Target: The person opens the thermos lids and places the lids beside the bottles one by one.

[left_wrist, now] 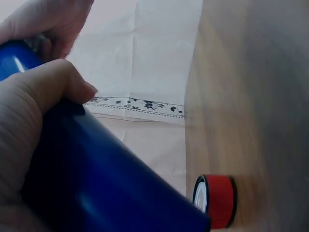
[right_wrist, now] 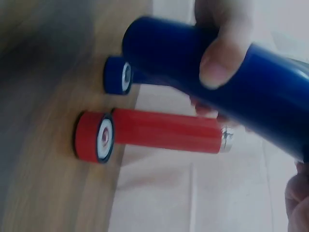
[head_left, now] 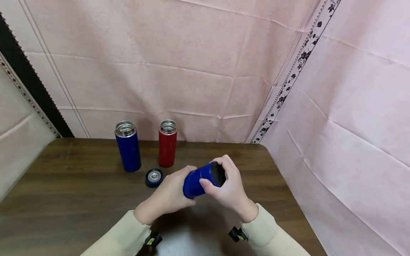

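Note:
Both hands are on a blue thermos bottle (head_left: 195,183), tilted above the table. My left hand (head_left: 175,188) grips its body, thumb curled round it in the left wrist view. With the right hand (head_left: 229,185) I hold the blue lid (head_left: 209,172) at the dark-topped end, thumb and fingers on opposite sides. Left of the hands, a loose blue lid (head_left: 154,177) lies with its inside up. In the right wrist view a loose red lid (right_wrist: 94,137) also shows; the hands hide it in the head view.
Toward the back of the wooden table (head_left: 80,199) stand an open blue thermos (head_left: 129,151) and an open red thermos (head_left: 167,147), both upright with bare steel necks. A pink cloth (head_left: 179,71) hangs behind the table, and more cloth hangs at the sides.

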`<state>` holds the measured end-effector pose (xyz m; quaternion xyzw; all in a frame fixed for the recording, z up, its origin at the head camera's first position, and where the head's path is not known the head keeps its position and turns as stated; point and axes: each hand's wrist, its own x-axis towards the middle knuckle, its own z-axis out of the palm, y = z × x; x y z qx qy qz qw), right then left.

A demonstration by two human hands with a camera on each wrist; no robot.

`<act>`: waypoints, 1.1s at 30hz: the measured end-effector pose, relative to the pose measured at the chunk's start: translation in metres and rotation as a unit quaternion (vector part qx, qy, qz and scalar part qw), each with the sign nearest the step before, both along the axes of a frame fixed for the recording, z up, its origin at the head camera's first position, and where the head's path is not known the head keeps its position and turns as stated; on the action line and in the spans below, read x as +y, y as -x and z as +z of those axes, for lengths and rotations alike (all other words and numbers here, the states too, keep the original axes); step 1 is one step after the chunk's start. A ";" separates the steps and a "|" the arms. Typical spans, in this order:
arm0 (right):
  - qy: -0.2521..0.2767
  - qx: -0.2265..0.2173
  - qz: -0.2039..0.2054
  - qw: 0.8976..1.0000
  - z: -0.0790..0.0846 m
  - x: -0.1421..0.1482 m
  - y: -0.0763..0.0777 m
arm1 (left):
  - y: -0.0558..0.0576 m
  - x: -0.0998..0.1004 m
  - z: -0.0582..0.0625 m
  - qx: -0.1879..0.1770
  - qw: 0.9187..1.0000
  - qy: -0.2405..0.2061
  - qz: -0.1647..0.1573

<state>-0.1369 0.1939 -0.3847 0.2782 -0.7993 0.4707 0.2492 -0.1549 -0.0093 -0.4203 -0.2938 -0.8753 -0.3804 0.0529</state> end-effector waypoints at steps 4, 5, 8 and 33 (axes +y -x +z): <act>-0.021 -0.069 0.011 0.997 -0.007 0.009 0.004 | 0.002 0.001 -0.002 -0.007 1.000 0.026 0.006; -0.026 -0.091 0.009 0.995 -0.008 0.011 0.005 | 0.002 0.001 -0.003 -0.002 0.999 0.038 0.011; -0.044 -0.170 -0.006 0.984 -0.011 0.016 0.006 | 0.005 0.001 -0.005 0.020 0.996 0.081 0.030; -0.032 -0.298 0.005 0.954 -0.018 0.021 0.014 | 0.016 -0.011 -0.010 0.157 0.976 0.135 0.060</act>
